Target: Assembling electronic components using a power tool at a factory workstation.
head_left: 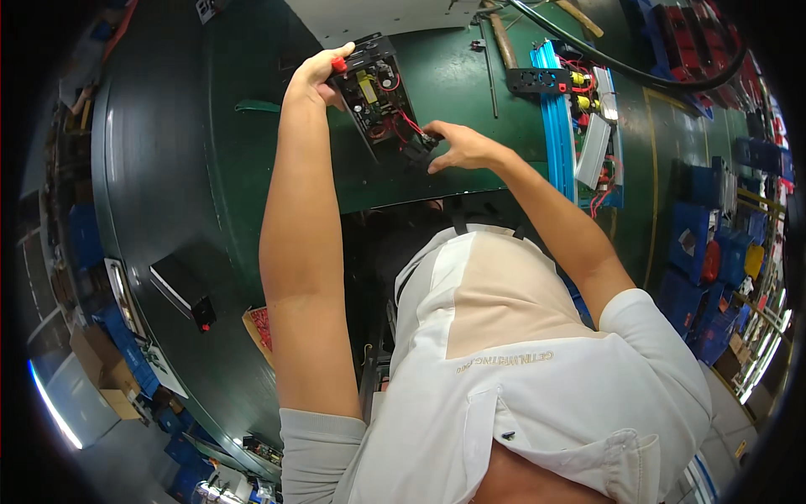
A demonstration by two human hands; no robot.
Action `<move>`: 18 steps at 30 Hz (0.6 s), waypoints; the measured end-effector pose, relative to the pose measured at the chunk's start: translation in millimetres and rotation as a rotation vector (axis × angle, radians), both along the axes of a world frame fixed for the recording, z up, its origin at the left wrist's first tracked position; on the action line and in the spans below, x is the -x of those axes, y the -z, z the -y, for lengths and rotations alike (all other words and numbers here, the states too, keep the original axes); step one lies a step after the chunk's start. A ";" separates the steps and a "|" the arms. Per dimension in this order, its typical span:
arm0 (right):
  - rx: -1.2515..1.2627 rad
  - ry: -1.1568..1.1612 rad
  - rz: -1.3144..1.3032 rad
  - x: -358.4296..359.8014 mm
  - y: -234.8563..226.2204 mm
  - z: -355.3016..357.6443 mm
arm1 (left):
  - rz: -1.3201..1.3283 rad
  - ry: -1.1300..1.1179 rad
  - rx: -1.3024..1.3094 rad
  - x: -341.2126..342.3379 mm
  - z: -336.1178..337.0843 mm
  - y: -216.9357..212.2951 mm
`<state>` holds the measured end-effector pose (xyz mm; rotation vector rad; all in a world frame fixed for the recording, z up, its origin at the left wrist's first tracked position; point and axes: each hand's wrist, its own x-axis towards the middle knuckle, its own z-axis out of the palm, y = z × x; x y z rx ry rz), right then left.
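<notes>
At the far side of the green bench, my left hand (317,77) is wrapped round the far left end of an open black electronic device (369,91), with the thumb over its top edge. The device is tilted, and its circuit board, yellow transformer and red wires show. A red knob-like part sits by my left fingers. My right hand (466,147) is closed on a small black part (418,155) at the near right corner of the device. Red wires run from the board to this part. Its exact kind cannot be made out, and the fingertips partly cover it.
To the right lies a blue metal housing (554,126) with exposed electronics and a black perforated end plate (537,81). Behind are a wooden handle (502,38), a thin metal rod (492,80) and a thick black cable (638,81). A black box (180,290) lies left, near red pieces (259,326).
</notes>
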<state>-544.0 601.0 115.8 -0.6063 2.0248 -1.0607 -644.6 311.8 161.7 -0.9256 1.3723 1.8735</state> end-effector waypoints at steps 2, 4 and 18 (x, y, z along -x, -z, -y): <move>-0.093 0.065 -0.100 -2.7 3.0 2.6 | 0.009 0.003 -0.030 -0.3 -1.2 -4.5; -0.096 0.084 -0.111 0.4 5.0 4.5 | 0.000 -0.002 0.003 0.0 -3.1 -8.4; 0.046 0.218 0.062 -8.3 1.9 5.9 | -0.070 0.017 0.060 -5.7 -5.7 -14.3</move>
